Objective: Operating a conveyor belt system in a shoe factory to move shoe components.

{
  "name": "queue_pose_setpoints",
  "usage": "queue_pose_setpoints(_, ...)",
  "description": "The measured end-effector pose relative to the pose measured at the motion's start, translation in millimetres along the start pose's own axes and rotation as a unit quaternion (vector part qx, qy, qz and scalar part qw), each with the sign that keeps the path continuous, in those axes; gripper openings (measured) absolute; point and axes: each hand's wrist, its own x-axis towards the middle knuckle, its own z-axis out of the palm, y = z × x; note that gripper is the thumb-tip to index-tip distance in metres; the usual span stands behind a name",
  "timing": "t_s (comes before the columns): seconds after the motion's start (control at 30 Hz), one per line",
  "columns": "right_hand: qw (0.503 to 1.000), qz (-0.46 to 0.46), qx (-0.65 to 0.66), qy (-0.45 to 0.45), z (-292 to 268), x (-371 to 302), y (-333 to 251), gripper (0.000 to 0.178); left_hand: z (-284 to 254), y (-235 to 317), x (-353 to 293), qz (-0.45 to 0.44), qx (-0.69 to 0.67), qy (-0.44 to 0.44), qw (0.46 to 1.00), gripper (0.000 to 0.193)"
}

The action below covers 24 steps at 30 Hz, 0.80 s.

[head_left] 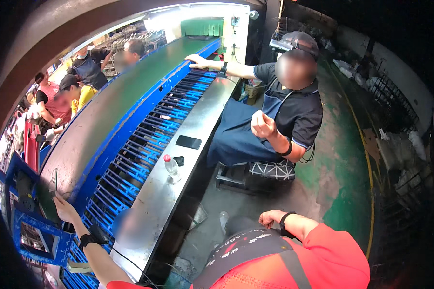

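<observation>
My left hand [66,210] reaches out to the near end of a conveyor with a green belt [144,79]. Its fingers are pinched together at the base of a thin, shiny metal piece [54,180], which sticks up over the belt's edge; its exact kind is too small to tell. Close to my lap, my right hand [270,218] is curled closed, and whether anything is inside it is hidden. A black band sits on each wrist. I wear a red top and a dark apron [248,250].
Blue rollers [144,139] run beside a metal ledge [190,159] carrying a phone [188,142], a red-capped bottle [171,168] and a small black object. A seated co-worker [289,111] rests one hand on the blue rail. Several people stand beyond the belt. A dark cable [130,260] crosses the ledge.
</observation>
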Motion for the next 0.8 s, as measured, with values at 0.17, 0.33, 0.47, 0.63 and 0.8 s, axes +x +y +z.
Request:
queue_pose_setpoints(0.17, 0.999, -0.034, -0.034, 0.014, -4, 7, -14, 0.016, 6, -47, 9, -0.002, -0.056, -0.06, 0.997, 0.043)
queue_pose_setpoints(0.33, 0.987, -0.074, -0.142, 0.024, -7, 4, -25, 0.027, 17, -47, 13, -0.002, -0.193, -0.101, 0.976, 0.035)
queue_pose_setpoints(0.47, 0.936, -0.273, -0.185, 0.126, -14, -28, -96, 0.038, -8, -40, 15, -0.022, -0.304, -0.147, 0.941, 0.037)
queue_pose_setpoints(0.63, 0.835, -0.538, 0.101, -0.058, -2, -192, -266, 0.04, -21, -14, -1, -0.001, -0.333, -0.178, 0.926, 0.036)
queue_pose_setpoints(0.8, 0.581, -0.59, 0.219, -0.516, 51, -363, -333, 0.027, -7, -111, 29, 0.01, -0.382, -0.256, 0.888, 0.041)
